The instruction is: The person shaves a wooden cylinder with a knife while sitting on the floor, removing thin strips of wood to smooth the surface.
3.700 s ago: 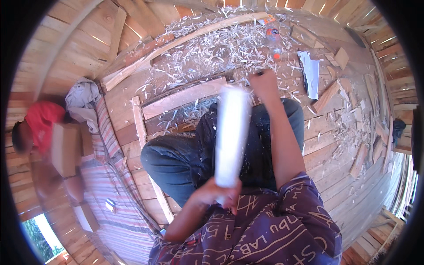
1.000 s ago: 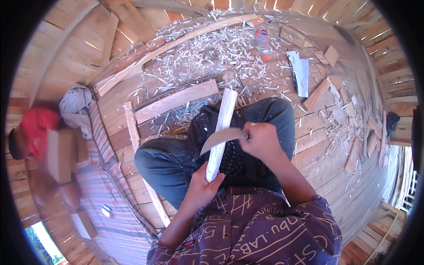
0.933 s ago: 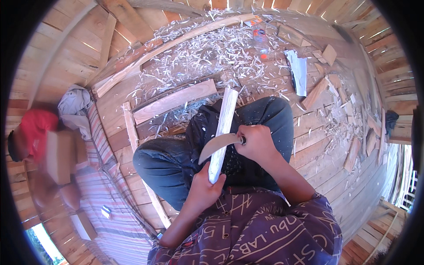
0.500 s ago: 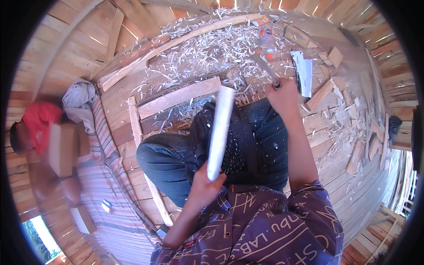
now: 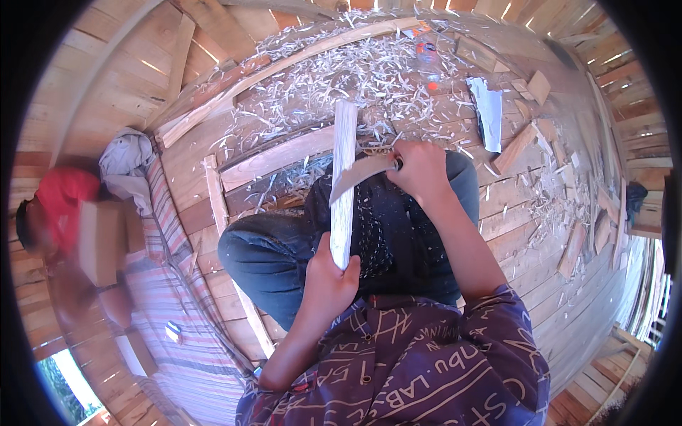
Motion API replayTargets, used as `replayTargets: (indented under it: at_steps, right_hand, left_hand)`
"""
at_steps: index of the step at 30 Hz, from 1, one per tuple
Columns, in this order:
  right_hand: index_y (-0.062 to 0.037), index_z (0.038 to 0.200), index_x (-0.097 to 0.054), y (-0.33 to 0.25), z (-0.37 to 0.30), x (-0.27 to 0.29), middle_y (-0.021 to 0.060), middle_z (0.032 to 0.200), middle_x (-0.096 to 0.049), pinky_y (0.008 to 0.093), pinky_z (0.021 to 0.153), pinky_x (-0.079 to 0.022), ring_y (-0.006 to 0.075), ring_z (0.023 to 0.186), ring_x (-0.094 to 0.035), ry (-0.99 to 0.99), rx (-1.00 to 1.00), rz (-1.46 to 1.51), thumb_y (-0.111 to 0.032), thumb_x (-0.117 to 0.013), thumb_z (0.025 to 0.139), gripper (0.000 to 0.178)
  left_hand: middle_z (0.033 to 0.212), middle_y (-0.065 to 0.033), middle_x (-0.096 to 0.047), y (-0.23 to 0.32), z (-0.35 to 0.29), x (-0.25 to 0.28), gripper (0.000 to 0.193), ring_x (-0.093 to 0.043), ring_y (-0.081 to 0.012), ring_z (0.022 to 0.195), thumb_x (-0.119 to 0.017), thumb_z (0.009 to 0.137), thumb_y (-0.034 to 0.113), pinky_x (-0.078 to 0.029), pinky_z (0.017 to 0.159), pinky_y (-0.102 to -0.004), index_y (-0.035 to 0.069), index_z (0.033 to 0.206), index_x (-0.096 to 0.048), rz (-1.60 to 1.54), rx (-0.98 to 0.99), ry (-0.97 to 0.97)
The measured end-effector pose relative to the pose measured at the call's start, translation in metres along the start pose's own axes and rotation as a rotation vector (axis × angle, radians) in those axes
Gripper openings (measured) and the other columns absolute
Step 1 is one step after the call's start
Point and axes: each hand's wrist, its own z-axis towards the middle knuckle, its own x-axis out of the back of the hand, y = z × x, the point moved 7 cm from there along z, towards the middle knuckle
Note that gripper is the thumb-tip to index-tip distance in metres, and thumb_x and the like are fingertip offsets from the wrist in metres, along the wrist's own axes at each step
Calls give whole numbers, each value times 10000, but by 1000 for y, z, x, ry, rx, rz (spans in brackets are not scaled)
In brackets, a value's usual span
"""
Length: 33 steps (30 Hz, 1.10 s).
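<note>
A pale strip of wood (image 5: 344, 135) stands nearly upright in front of me, its lower end wrapped by the fingers of my left hand (image 5: 331, 275). My right hand (image 5: 422, 169) is closed round the handle of a curved knife (image 5: 364, 172); the handle itself is mostly hidden by the fingers. The blade lies across the middle of the strip, its tip past the strip's left side. Beneath both is a dark cloth (image 5: 327, 202) dotted with small chips, spread over my lap between my bent knees.
Wood shavings (image 5: 305, 82) cover the far floor, around a plastic bottle (image 5: 428, 53). Long boards (image 5: 277, 157) lie ahead, and offcuts (image 5: 515, 150) and a whitish sheet (image 5: 487, 113) on the right. On the left, a person in red (image 5: 67, 202) sits beside a striped mat (image 5: 181, 312).
My right hand has brought the knife leftward and down, from beyond the wood onto it. The strip has turned a little more upright, and my left hand has shifted slightly upward.
</note>
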Motion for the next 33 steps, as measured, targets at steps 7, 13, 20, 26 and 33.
replayTargets:
  at_steps: [7,13,20,26,33]
  right_hand:
    - [-62,818,-687,69,52,-4,171,805,-669,442,727,-511,360,791,-645,146,-516,60,-249,-656,700,223]
    - [-11,803,-677,130,34,35,228,756,-643,424,694,-511,375,753,-640,152,-517,-115,-237,-627,722,245]
    - [1,699,-622,69,-55,20,191,611,-586,409,561,-476,354,597,-606,136,-315,250,-189,-653,694,192]
    - [-77,692,-639,3,-36,18,109,628,-617,402,579,-501,305,620,-627,-49,-49,137,-175,-702,621,137]
    - [-146,716,-658,14,-2,1,47,667,-648,372,628,-515,258,662,-644,-78,20,4,-192,-732,582,160]
  left_hand:
    - [705,-120,-532,7,-7,-8,254,-585,-174,627,-594,770,41,-499,552,-345,-28,987,-481,146,-120,-76]
    - [730,-52,-560,-41,-22,-18,196,-602,-141,621,-590,812,55,-510,553,-289,-6,972,-494,-173,158,-159]
    - [686,-9,-492,-22,29,4,190,-518,-87,522,-606,828,55,-500,502,-253,29,955,-466,-407,182,-199]
    - [656,-28,-499,5,17,-21,220,-505,-97,479,-607,760,-14,-395,423,-237,20,916,-455,-230,25,-336]
    - [623,-40,-488,-2,-4,-24,230,-497,-109,464,-579,714,-54,-382,416,-245,27,872,-433,-414,204,-410]
